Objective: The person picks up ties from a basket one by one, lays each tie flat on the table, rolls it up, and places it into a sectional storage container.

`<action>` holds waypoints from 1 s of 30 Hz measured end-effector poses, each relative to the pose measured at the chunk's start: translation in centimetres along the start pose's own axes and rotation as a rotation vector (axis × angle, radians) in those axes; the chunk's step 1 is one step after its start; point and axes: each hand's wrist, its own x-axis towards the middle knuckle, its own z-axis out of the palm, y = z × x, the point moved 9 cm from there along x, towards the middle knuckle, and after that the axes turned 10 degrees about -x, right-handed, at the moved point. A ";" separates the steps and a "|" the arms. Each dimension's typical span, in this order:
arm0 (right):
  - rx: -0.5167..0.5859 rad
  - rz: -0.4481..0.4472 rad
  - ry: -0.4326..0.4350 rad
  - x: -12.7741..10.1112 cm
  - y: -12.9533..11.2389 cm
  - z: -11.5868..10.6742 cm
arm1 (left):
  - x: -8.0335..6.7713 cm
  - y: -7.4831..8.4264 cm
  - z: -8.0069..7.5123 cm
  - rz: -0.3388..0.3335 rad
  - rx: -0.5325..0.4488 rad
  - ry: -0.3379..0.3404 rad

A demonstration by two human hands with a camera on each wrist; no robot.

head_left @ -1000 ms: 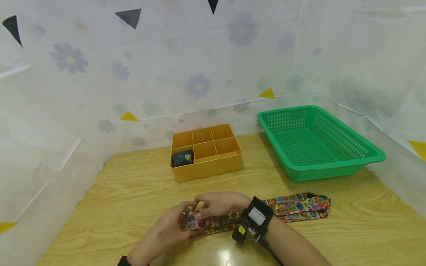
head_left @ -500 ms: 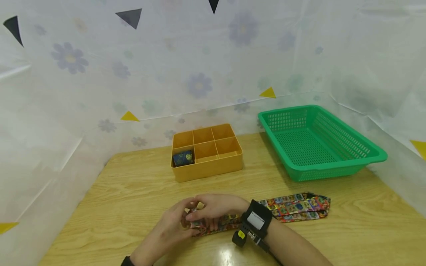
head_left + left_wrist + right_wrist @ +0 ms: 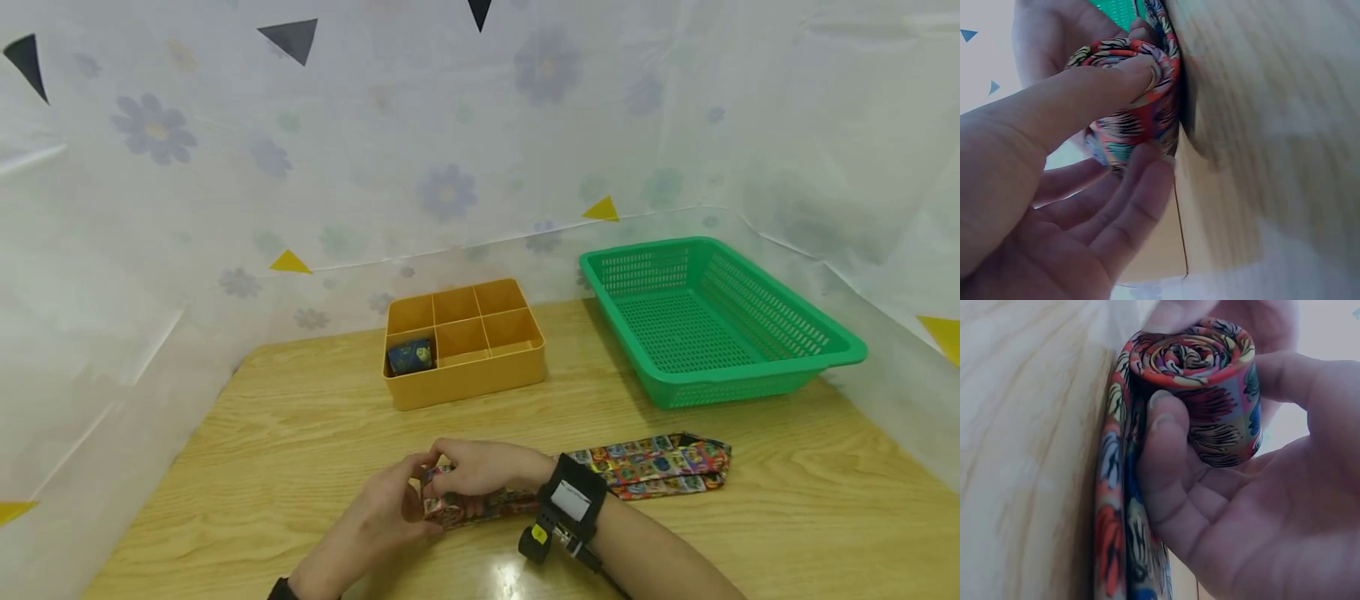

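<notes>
1. Tie [image 3: 645, 463] lies on the near part of the table [image 3: 300, 433], left end coiled into a tight roll [image 3: 1200, 387].
2. Left hand [image 3: 375, 517] and right hand [image 3: 480, 467] both pinch that roll, fingers curled round it.
3. Box [image 3: 465, 342] and basket [image 3: 712, 317] sit farther back.

Multicoloured patterned tie [image 3: 648, 457] — green basket [image 3: 757, 377]

Bright, even light fills the room. A glare patch shines on the counter [image 3: 510, 575] near the wrist. Both wrist views are soft and blurred up close; the head view bends at its edges.
</notes>
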 end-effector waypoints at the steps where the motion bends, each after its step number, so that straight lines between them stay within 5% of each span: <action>1: 0.012 -0.001 -0.009 -0.2 -0.1 0.0 | -0.1 0.0 0.1 -0.016 -0.011 -0.012; 16: 0.062 0.001 -0.066 -0.7 0.2 -0.6 | -0.1 0.3 -0.3 -0.014 0.028 0.003; 30: 0.076 -0.010 -0.113 -0.6 0.8 -0.6 | -0.3 1.9 -0.5 0.145 0.140 0.083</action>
